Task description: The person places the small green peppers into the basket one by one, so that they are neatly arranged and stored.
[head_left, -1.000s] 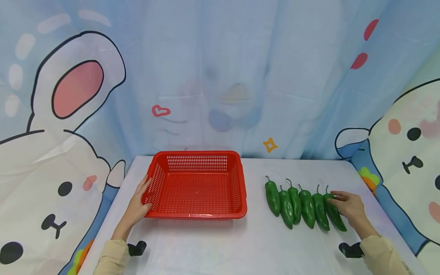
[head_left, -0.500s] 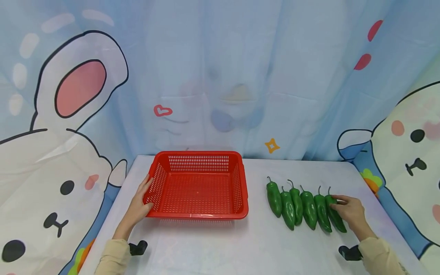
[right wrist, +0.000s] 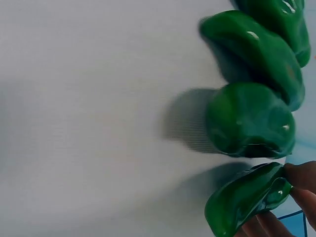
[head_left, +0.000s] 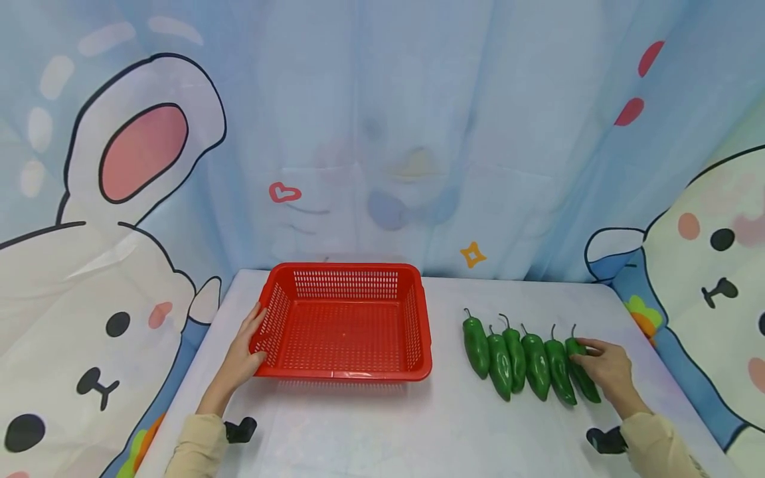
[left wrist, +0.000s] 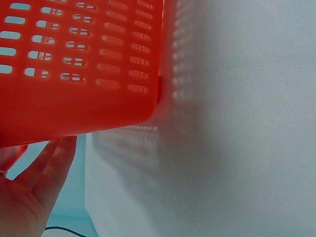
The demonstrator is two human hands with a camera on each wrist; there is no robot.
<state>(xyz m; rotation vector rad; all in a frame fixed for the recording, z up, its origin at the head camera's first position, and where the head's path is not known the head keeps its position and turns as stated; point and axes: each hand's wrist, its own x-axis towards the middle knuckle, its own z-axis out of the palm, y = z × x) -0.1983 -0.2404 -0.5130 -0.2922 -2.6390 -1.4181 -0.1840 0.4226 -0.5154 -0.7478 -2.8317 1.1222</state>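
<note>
A red plastic basket [head_left: 343, 377] with slotted walls stands left of centre, nothing inside it. Against its left rim lies my left hand [head_left: 240, 358], thumb at the front corner and fingers farther back along the rim. The left wrist view shows fairly straight fingers touching the basket wall [left wrist: 98, 108] from outside. On the right, several glossy green chili peppers [head_left: 536, 365] lie side by side in a row, stems pointing away. My right hand [head_left: 609, 370] pinches the rightmost green chili pepper [head_left: 586, 383] near its stem end; thumb and fingers meet it in the right wrist view.
A white cloth covers the table [head_left: 358, 438]. Behind it hangs a light blue curtain [head_left: 418, 199] with cartoon rabbits, touching the back edge. Black wrist mounts stick out beside both sleeves.
My right hand's fingers have closed in on the end pepper, whose stem end has shifted slightly right, away from its neighbour. My left hand and the basket stay put; the view drifts slightly.
</note>
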